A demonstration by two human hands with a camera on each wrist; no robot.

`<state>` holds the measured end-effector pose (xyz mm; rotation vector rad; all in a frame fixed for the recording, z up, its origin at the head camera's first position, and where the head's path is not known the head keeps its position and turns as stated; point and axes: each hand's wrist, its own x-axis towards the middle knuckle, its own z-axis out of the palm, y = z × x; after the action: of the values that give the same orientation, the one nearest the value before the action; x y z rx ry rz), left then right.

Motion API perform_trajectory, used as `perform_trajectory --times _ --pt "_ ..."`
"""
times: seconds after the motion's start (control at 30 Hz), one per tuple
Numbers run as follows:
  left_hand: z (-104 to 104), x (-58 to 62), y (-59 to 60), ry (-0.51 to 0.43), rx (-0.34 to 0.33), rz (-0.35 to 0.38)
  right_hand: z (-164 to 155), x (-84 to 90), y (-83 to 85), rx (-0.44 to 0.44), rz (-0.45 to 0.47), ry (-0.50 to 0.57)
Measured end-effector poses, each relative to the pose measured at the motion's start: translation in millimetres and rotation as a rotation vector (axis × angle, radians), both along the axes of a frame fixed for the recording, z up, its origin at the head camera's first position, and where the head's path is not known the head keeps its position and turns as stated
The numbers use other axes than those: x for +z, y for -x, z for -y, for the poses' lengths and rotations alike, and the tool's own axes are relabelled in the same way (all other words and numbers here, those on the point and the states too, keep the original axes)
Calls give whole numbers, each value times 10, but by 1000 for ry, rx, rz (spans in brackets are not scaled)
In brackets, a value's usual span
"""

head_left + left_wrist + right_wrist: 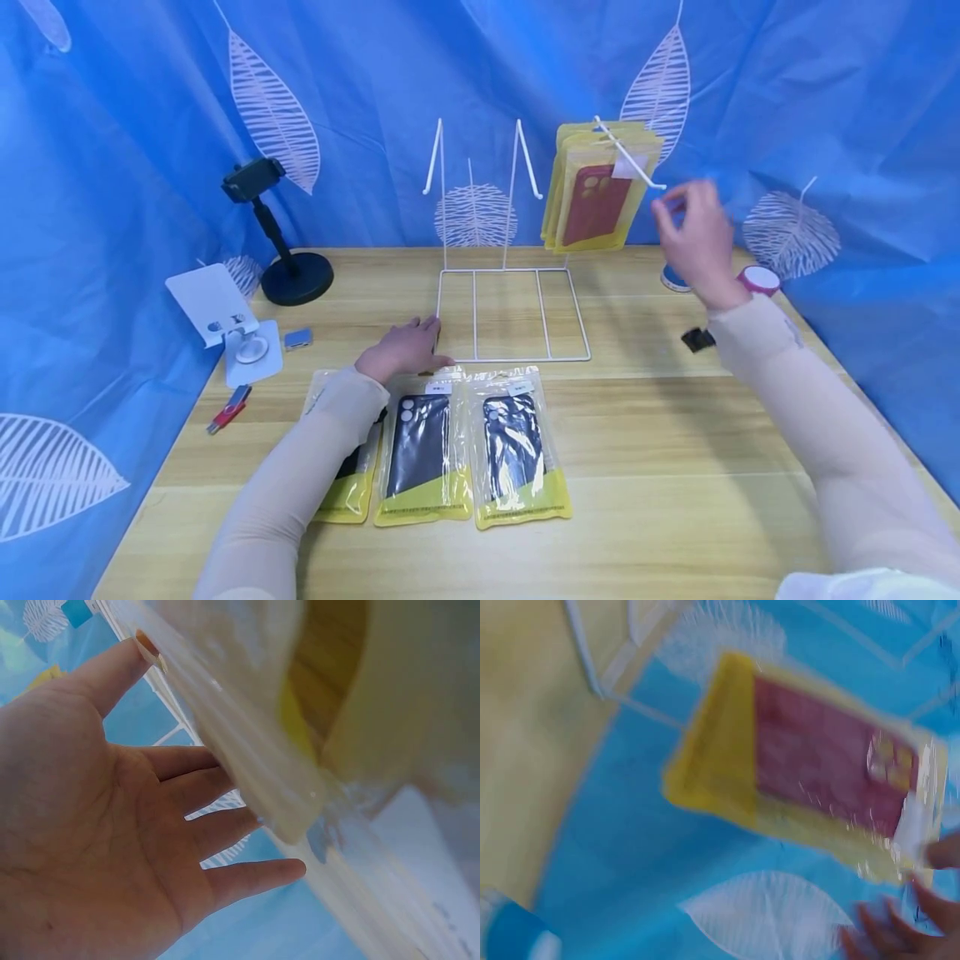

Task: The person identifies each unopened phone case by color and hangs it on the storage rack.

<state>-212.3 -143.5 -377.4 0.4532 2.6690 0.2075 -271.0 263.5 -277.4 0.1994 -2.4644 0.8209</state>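
My right hand is raised just off the front tip of the right hook of a white wire rack, thumb and forefinger curved toward each other with nothing between them. On that hook hang several yellow-edged clear pouches; the front one holds a dark red phone case. The right wrist view catches this pouch blurred, close to the fingertips. My left hand, fingers straight, rests by the front left corner of the rack's base. Near it lie pouches with black phone cases, a third partly under my sleeve.
On the left stand a black phone holder and a white folding stand, near a blue card reader and a red USB stick. Right of the rack are tape rolls and a small black item. Blue cloth hangs behind.
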Motion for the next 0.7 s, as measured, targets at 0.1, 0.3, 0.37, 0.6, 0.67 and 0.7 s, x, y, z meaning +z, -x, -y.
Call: perform_trajectory --times 0.1,0.3,0.37,0.6,0.67,0.7 --pt "0 -18 9 6 -14 4 -2 -350 -199 160 298 -234" --pt "36 -38 41 5 -4 28 205 -996 -357 558 575 -503" --pt "46 -30 50 -4 -2 36 264 -1111 -365 591 590 -547" --pt "52 -10 54 -26 -6 65 317 -1230 -378 580 665 -583" --pt "40 -2 36 -33 -5 59 318 -1231 -387 579 678 -588" --pt "27 5 24 -34 -15 45 318 -1234 -390 579 680 -589"
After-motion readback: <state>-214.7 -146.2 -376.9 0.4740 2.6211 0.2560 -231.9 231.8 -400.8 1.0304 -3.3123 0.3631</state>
